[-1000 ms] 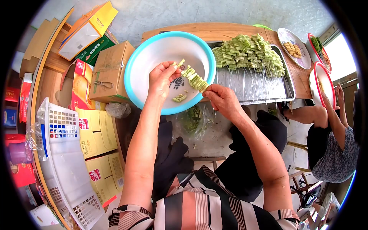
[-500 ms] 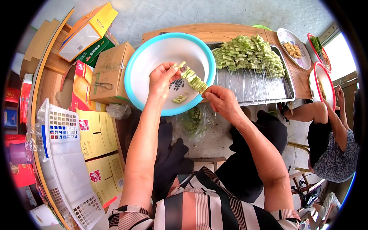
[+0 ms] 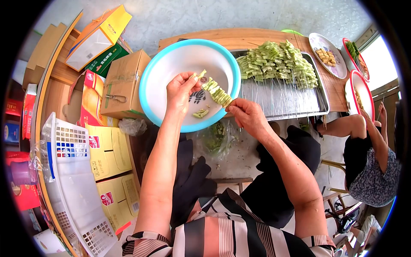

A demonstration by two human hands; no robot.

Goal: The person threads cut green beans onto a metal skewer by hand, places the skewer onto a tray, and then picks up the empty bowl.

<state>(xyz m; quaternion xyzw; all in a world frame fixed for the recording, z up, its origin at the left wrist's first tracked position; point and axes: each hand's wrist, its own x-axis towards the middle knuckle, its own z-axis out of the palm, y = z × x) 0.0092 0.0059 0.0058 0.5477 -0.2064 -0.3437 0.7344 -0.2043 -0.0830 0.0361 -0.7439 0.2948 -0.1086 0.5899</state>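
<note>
Over a white basin with a turquoise rim, both my hands are at one skewer of cut green bean pieces. My right hand is closed around its lower right end. The fingers of my left hand pinch a green bean piece at the upper left end of the row; whether the skewer's tip passes through it cannot be made out. A few loose bean pieces lie in the basin. Right of it, a metal tray bears a heap of filled bean skewers, their thin sticks pointing toward me.
Plates of food and red-rimmed bowls stand at the table's right end, where another person sits. Cardboard boxes and a white plastic basket are on the left. A plastic bag with greens lies below the basin.
The view has shifted slightly, so the scene sits a little lower. Both hands keep their grip on the skewer and bean piece, with hardly any visible movement.
</note>
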